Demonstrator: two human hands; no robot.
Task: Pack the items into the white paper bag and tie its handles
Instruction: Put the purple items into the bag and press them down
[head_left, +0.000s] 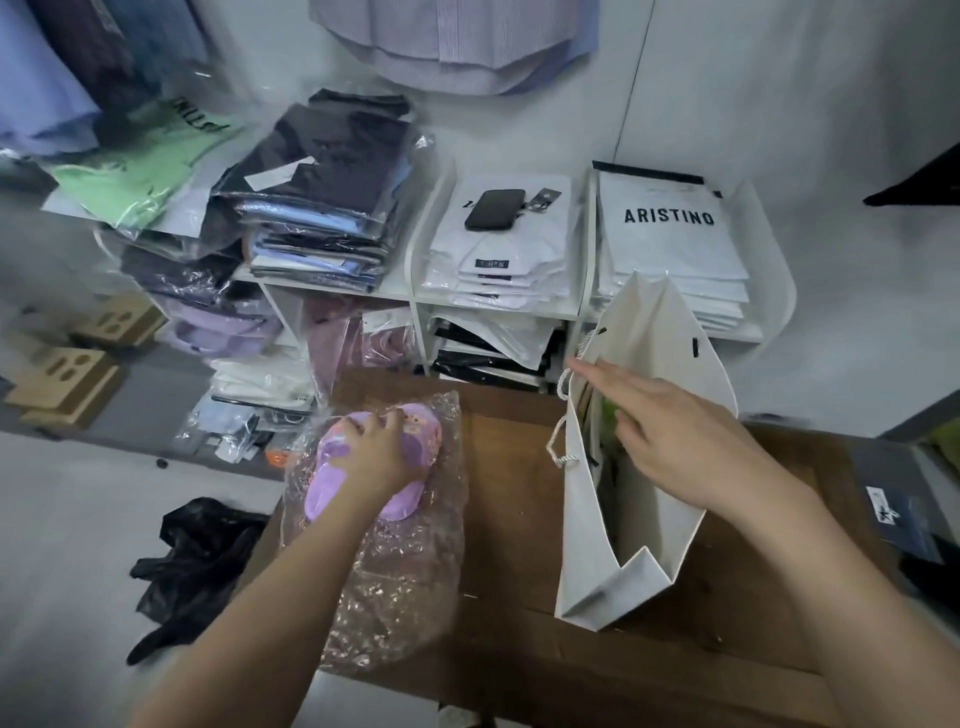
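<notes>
Two hands work: left hand (375, 451) clutches the purple slippers (363, 462) at centre, right hand (670, 431), fingers loose, props the white bag (587, 561), which might topple.

This is the stockroom or packing corner of a clothing shop. A white shelving unit (498, 306) against the wall holds piles of folded shirts sealed in clear plastic sleeves: a dark stack (322, 202), white shirts (498, 260) with small brand labels, and a pile of flat white bags printed "ARISTINO" (670, 234). More bagged garments in lilac and white (234, 332) sit on the lower shelves, and a green one (140, 171) lies at the left. Shirts hang above (457, 41) along the wall. Brown cardboard inserts (67, 384) lie stacked on the floor. A dark wooden surface (509, 519) stands in front of the shelves.
</notes>
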